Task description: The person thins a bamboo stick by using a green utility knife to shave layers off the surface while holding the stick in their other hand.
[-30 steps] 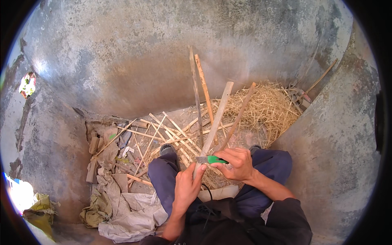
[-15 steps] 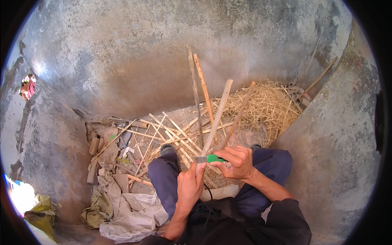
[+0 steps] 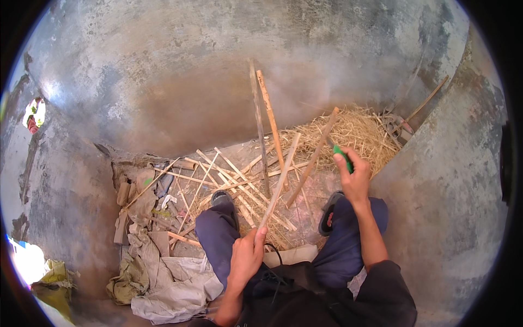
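Note:
Between my knees, my left hand (image 3: pixel 246 259) is closed round the near end of a pale wooden strip (image 3: pixel 280 182), which slants up and away from me. My right hand (image 3: pixel 354 177) grips a green-handled utility knife (image 3: pixel 344 158) above my right knee, its blade pointing up and left toward the straw. The knife and the strip are well apart. Beyond the strip stand a grey stick (image 3: pixel 259 114), a light brown stick (image 3: pixel 269 109) and a shorter brown stick (image 3: pixel 316 155), all leaning upward.
Several split strips (image 3: pixel 239 188) lie crossed on the floor, beside a heap of straw shavings (image 3: pixel 348 136). Crumpled sacks (image 3: pixel 177 286) lie at the lower left, near wood blocks (image 3: pixel 123 215). A concrete wall (image 3: pixel 174 65) curves round the space.
My right hand with the knife has swung up and right, off the strip. The strip's far end has dropped lower, and my left hand has drawn slightly nearer to me.

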`<state>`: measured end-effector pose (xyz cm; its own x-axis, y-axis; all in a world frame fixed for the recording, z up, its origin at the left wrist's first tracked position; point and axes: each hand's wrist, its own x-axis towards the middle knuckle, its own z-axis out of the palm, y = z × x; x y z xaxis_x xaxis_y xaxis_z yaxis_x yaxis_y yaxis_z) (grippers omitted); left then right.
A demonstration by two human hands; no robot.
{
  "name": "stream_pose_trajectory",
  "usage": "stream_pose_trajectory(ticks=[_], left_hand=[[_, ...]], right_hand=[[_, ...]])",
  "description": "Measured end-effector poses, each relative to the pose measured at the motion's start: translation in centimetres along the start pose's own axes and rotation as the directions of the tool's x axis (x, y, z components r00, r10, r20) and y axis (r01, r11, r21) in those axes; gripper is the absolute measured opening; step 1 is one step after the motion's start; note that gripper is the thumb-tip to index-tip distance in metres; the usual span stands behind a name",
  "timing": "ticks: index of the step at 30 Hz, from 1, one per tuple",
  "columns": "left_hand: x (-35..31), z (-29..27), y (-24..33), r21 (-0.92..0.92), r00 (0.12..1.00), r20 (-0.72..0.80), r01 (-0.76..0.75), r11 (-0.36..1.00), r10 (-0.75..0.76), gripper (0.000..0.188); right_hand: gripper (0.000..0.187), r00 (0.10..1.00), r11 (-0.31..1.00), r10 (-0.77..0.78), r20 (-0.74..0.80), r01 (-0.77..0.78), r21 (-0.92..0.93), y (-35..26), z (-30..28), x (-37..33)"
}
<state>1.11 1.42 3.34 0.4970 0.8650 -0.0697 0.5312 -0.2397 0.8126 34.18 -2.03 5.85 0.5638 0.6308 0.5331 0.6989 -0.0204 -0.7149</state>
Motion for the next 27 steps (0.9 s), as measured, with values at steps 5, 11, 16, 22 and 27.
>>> stream_pose_trajectory(ticks=[5, 11, 16, 22, 27], left_hand=[[0.8, -1.2, 1.3, -0.046, 0.998, -0.055, 0.002, 0.999, -0.005, 0.040], [1.1, -0.7, 0.7, -0.204, 0.999, -0.045, -0.012, 0.979, 0.002, 0.043], [1.2, -0.2, 1.0, -0.145, 0.996, -0.033, -0.087, 0.986, 0.083, 0.044], [1.4, 0.0, 1.3, -0.109, 0.993, -0.042, -0.117, 0.987, 0.113, 0.042], [1.5, 0.7, 1.8, -0.057, 0.987, -0.038, -0.157, 0.986, 0.155, 0.039]], right_hand=[[0.029, 0.955, 0.983, -0.180, 0.234, 0.166, 0.079, -2.0, 1.0, -2.1], [0.026, 0.853, 0.925, -0.380, 0.357, 0.359, 0.127, -1.3, 2.5, -3.5], [0.028, 0.817, 0.883, -0.470, 0.335, 0.427, 0.197, -2.5, 3.8, -4.7], [0.032, 0.807, 0.857, -0.515, 0.289, 0.488, 0.167, -3.0, 4.1, -5.4], [0.033, 0.787, 0.827, -0.562, 0.253, 0.532, 0.183, -3.3, 5.0, -6.0]])
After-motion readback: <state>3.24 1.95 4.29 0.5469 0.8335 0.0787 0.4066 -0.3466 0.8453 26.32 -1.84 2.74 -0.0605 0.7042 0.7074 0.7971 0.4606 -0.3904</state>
